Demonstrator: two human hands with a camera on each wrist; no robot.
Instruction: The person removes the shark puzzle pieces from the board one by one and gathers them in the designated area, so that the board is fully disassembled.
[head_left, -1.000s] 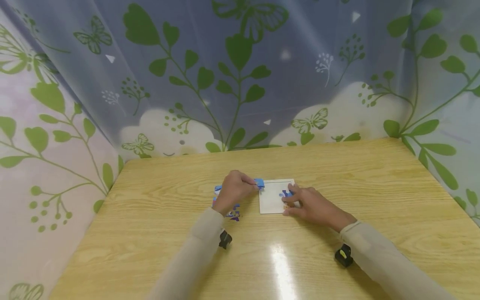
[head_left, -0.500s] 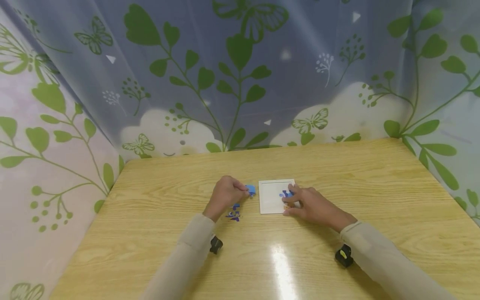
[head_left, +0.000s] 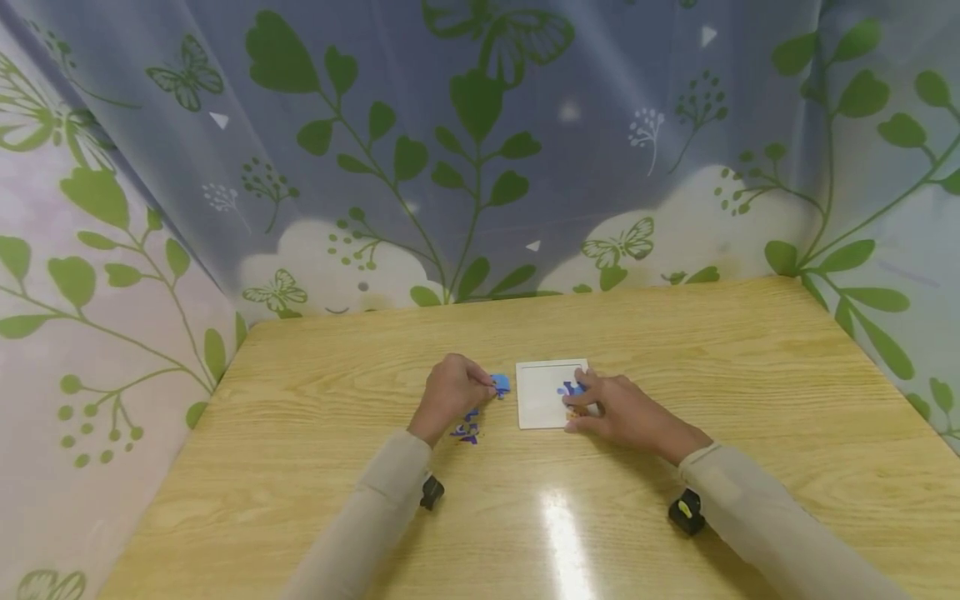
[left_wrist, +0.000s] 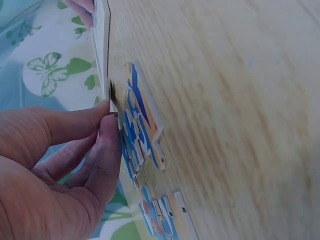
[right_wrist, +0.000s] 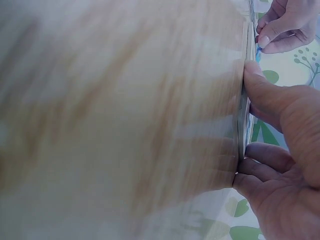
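My left hand [head_left: 452, 392] pinches a blue jigsaw piece [head_left: 500, 384] between thumb and fingertips, low over the table just left of a white square puzzle tray [head_left: 536, 404]. In the left wrist view, the thumb and index finger meet on its thin edge. My right hand [head_left: 626, 408] holds the tray at its right side, with the thumb at the near edge and the other fingers spread over the right part. Under those fingers lie blue and orange jigsaw pieces [head_left: 573, 388], partly hidden. Loose jigsaw pieces [head_left: 467, 432] lie beside the left wrist, partly covered by that hand.
The wooden table [head_left: 360, 367] carries the tray and pieces. A leaf-patterned curtain [head_left: 480, 208] stands along its back edge and both sides. More flat pieces [left_wrist: 142, 117] lie close below the left fingers in the left wrist view. Black camera mounts [head_left: 686, 512] sit under both wrists.
My left hand has drawn back left from the tray's upper left corner with the blue jigsaw piece, then stays nearly still. The right hand and tray have kept their place.
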